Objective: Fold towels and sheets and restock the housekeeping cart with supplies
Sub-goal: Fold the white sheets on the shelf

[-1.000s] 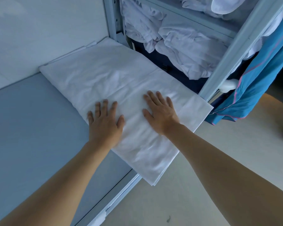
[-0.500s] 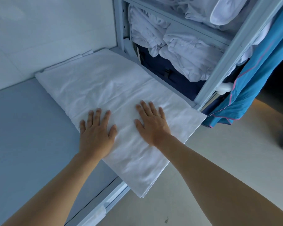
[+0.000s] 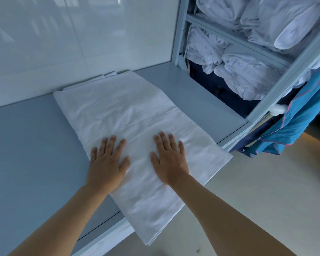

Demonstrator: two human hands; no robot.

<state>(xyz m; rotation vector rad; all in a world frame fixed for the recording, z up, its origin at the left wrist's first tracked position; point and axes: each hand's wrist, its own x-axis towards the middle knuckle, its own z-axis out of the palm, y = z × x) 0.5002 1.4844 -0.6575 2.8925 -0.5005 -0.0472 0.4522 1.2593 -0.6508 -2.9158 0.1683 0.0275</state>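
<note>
A white sheet, folded into a long strip, lies diagonally on the blue-grey table. Its near end hangs over the table's front edge. My left hand rests flat on the sheet's left edge, fingers spread. My right hand presses flat on the sheet a little to the right, fingers apart. Neither hand grips the cloth.
A pale metal shelf rack stands at the right, stuffed with crumpled white linen. A blue garment hangs off its post. A white tiled wall backs the table. Beige floor lies at the lower right.
Both flat hands have slid toward me along the sheet, and the view has tilted up, showing more wall and shelf.
</note>
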